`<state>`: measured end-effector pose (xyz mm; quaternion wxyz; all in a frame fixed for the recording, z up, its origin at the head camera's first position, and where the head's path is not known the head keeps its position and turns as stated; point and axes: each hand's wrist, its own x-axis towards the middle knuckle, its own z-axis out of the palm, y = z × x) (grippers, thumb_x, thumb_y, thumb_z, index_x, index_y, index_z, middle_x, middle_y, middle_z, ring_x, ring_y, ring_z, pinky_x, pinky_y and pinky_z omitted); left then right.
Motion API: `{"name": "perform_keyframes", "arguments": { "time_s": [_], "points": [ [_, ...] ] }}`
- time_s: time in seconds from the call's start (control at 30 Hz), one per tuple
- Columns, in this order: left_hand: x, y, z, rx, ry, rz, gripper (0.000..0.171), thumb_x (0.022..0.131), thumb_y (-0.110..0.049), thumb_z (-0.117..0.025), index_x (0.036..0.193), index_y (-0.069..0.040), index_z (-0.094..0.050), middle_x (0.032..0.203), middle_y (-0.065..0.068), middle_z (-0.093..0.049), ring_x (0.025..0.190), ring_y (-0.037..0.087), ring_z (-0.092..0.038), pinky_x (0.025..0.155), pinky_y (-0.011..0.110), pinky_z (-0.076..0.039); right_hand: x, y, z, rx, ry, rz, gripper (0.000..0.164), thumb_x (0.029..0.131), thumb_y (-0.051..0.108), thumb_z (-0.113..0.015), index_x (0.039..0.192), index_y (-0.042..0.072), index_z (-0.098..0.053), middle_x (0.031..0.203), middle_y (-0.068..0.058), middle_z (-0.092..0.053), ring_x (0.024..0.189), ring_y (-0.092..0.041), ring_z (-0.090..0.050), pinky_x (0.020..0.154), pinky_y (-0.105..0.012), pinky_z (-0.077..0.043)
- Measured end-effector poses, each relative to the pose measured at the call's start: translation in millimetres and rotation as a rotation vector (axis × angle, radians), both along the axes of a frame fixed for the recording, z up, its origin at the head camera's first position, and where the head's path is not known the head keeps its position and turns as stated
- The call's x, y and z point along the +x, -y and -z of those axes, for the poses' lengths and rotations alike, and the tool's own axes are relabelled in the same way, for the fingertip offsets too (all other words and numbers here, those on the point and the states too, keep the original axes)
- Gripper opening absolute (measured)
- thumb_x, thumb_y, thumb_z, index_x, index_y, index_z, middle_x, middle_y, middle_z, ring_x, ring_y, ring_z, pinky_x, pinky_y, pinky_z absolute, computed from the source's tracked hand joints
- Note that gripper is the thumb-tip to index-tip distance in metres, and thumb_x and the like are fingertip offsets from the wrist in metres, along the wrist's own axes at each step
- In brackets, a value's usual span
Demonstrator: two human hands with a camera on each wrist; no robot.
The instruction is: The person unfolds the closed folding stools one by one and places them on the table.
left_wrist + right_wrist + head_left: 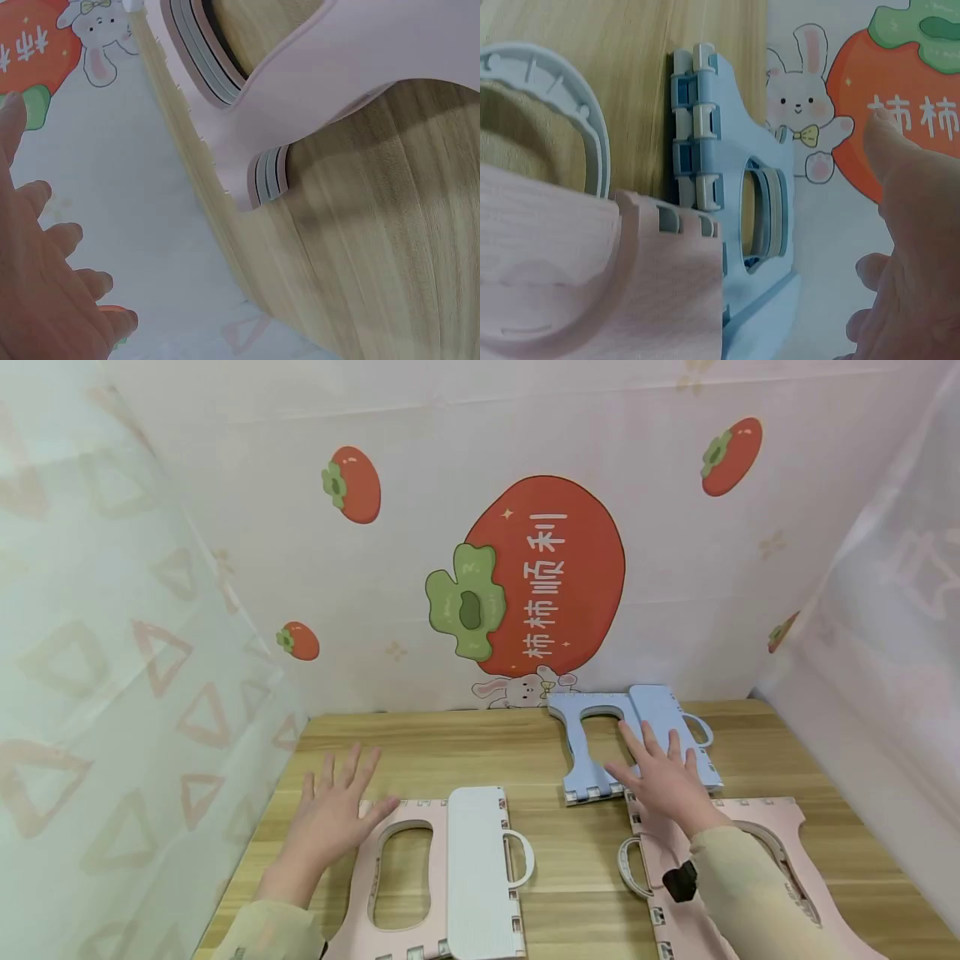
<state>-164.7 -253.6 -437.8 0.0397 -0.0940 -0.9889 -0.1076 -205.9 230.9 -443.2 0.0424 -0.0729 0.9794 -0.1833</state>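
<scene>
Over the front right part of the blue folding stool (654, 706), the right hand (663, 781) is held with its fingers spread and nothing grasped; whether the stool is touched cannot be told. Well to the left of the blue stool and closer to the wearer, the left hand (330, 814) is likewise held released, fingers fanned, at the outer edge of a pink-and-white folding stool (476, 868). By the right forearm, a pink folding stool (806, 868) is partly covered; it is laid just in front of the blue one, with its white loop handle (598, 150) turned leftward. All three stools are laid folded flat on the wood-grain desk (570, 893). Behind the blue stool, a pale cloth backdrop (420, 568) is printed with a large red persimmon (577, 577) and, just above the stool, a white rabbit (521, 691).
</scene>
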Motion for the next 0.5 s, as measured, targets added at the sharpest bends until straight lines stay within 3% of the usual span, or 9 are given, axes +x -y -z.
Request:
{"name": "perform_keyframes", "arguments": {
  "time_s": [0.23, 0.5],
  "points": [
    [18.0, -4, -0.1, -0.008, 0.018, 0.054, 0.086, 0.097, -0.071, -0.047, 0.165, -0.024, -0.022, 0.168, 0.015, -0.025, 0.15, 0.055, -0.015, 0.118, 0.074, -0.011, 1.1, 16, 1.0, -0.048, -0.018, -0.05, 0.087, 0.102, 0.062, -0.047, 0.165, 0.012, -0.016, 0.166, -0.032, -0.009, 0.144, -0.067, 0.002, 0.113, -0.08, -0.007],
    [39.6, -9, 12.0, -0.004, -0.014, 0.127, 0.083, 0.096, -0.069, -0.054, 0.161, -0.022, -0.035, 0.163, 0.012, -0.037, 0.147, 0.053, -0.029, 0.114, 0.075, -0.024, 6.3, 35, 0.2, -0.133, -0.038, -0.134, 0.081, 0.104, 0.051, -0.052, 0.164, 0.007, -0.019, 0.162, -0.035, -0.018, 0.143, -0.068, -0.009, 0.111, -0.081, -0.017]
  ]
}}
